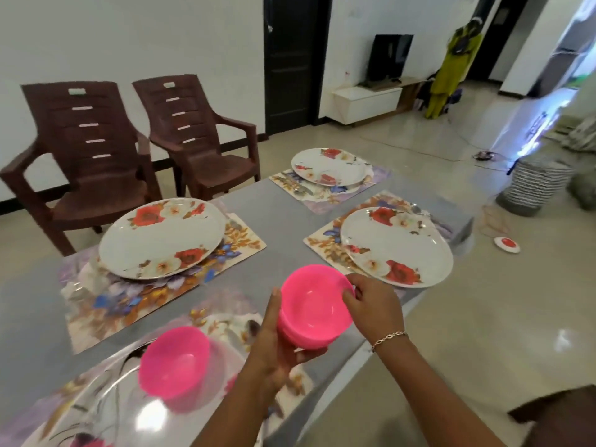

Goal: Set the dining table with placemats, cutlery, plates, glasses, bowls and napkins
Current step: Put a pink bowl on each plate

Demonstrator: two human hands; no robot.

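Observation:
My left hand grips a stack of pink bowls from below, above the near part of the grey table. My right hand pinches the rim of the top bowl. One more pink bowl stands on the nearest floral plate. Three white floral plates lie on floral placemats: a left plate, a right plate and a far plate. Cutlery lies beside the far plate.
Two brown plastic chairs stand beyond the table's left side. A striped basket and a small red-and-white lid sit on the floor to the right. A person in green stands far back near a television.

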